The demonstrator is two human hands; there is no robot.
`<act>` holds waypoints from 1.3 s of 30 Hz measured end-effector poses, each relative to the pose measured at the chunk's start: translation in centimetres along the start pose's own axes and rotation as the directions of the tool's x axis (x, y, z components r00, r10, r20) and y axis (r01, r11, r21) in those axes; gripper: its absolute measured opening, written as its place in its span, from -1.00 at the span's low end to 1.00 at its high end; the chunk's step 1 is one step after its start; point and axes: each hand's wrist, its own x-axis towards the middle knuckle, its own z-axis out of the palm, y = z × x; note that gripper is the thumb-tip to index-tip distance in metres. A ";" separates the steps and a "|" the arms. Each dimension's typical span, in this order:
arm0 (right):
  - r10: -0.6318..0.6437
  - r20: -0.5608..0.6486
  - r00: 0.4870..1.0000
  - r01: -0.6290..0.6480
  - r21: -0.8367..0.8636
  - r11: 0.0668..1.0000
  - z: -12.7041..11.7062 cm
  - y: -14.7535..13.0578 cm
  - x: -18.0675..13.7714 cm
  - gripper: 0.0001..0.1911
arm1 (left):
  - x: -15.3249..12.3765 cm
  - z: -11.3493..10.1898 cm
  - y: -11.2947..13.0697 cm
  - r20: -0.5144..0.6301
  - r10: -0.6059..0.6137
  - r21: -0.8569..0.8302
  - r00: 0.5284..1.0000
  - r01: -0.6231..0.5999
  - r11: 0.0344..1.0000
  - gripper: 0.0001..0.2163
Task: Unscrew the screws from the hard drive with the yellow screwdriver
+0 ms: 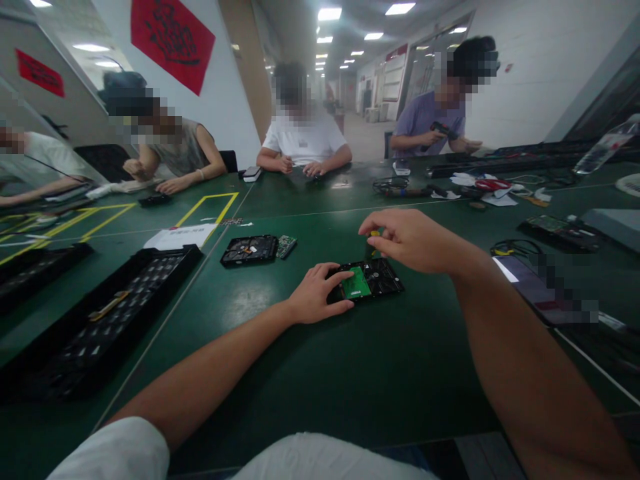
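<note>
In front of me a black hard drive [385,277] with a green circuit board [355,283] lies flat on the table. My left hand [320,293] grips its left end, index finger across the board and thumb along the near edge. Above the far side of the drive, my right hand [413,239] is closed round a small screwdriver [375,234] with a yellow handle. Its tip points down towards the drive; contact cannot be made out. To the left lies another hard drive [250,250], with a loose circuit board [287,247] beside it.
Long black trays [107,313] stand at the left, near a white paper [181,236]. At the right are a phone [543,290], cables, another drive [560,231] and a bottle [606,148]. Several co-workers sit across the green table [320,393]; one holds a power tool [443,129].
</note>
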 end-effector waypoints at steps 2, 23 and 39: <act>0.014 -0.008 1.000 -0.014 -0.007 1.000 0.0 0.0 -0.1 -0.76 | 0.0 -0.1 0.1 0.004 -0.001 -0.001 1.000 0.001 1.000 -0.30; -0.006 -0.015 1.000 0.006 -0.009 1.000 0.1 0.0 -0.1 -0.79 | 0.0 0.1 -0.1 -0.004 0.005 -0.002 1.000 -0.006 1.000 -0.36; -0.051 0.008 0.999 0.051 -0.010 0.999 0.1 0.1 0.0 -0.77 | 0.1 0.0 0.1 -0.038 -0.001 -0.035 0.999 -0.001 0.999 -0.20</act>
